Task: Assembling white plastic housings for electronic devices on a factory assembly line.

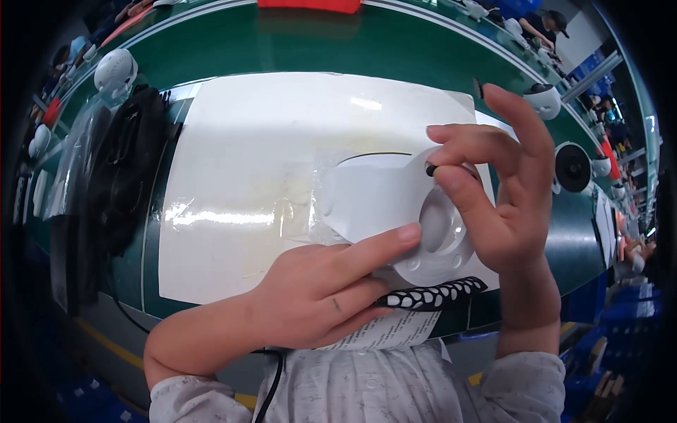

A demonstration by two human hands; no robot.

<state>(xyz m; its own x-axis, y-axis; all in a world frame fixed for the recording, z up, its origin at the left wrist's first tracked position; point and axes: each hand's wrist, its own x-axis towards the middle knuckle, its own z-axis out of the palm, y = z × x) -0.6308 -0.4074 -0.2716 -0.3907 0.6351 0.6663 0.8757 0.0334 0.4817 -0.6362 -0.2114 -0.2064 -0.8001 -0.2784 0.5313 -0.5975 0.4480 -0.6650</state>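
Note:
A white plastic housing (381, 201) with a round, recessed end lies in front of me on a white board (233, 155). My left hand (317, 296) rests beside it, index finger stretched onto the round end. Its lower fingers hold a black strip with white oval spots (437, 294). Over the round end, my right hand (511, 190) pinches a small black piece (431, 170) between thumb and forefinger. Another right finger is raised, with something dark at its tip that I cannot make out.
Left of the board lie a black bag (130, 148) and clear plastic bags (77, 155). A white dome-shaped device (116, 70) stands at the far left. On the right are a white device (543, 101) and a black round part (572, 167). People work in the background.

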